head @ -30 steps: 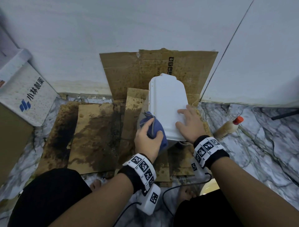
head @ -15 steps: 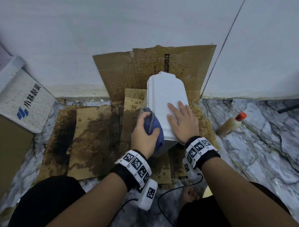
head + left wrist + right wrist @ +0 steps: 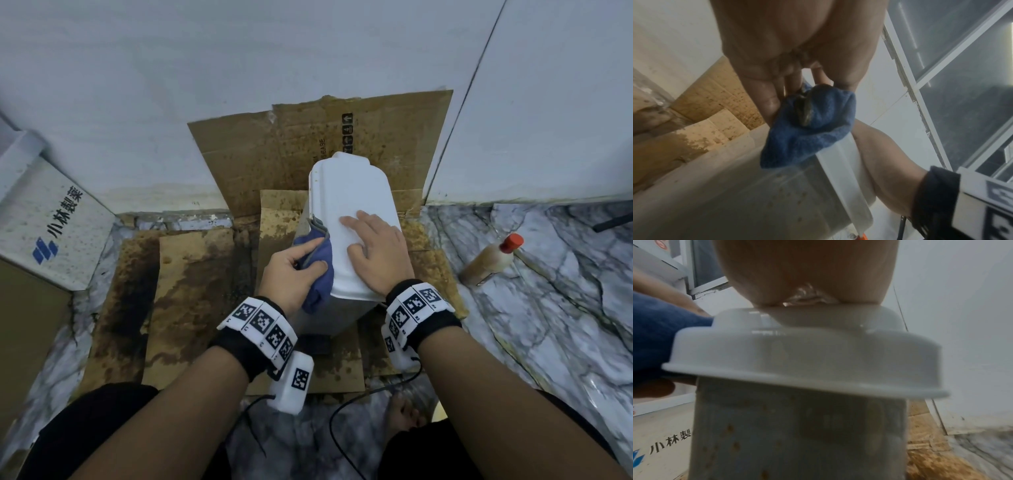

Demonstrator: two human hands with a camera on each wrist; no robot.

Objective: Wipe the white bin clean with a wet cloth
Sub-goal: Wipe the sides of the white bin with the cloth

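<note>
The white bin (image 3: 349,219) stands on stained cardboard (image 3: 191,274) by the wall (image 3: 239,85). The right hand (image 3: 376,253) lies flat on its lid. The left hand (image 3: 291,277) grips a blue cloth (image 3: 318,270) against the lid's left edge. Only the right wrist view shows brown spots down the bin's front. A bottle (image 3: 489,263) lies well apart on the floor to the right.

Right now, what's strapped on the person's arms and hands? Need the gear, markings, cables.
Both forearms are bare, no sleeves or gloves. Each wrist carries a black band ringed with white square tiles printed with black-and-white square codes. A white box with one such code hangs under the left wrist, and thin black cables run back from both.
</note>
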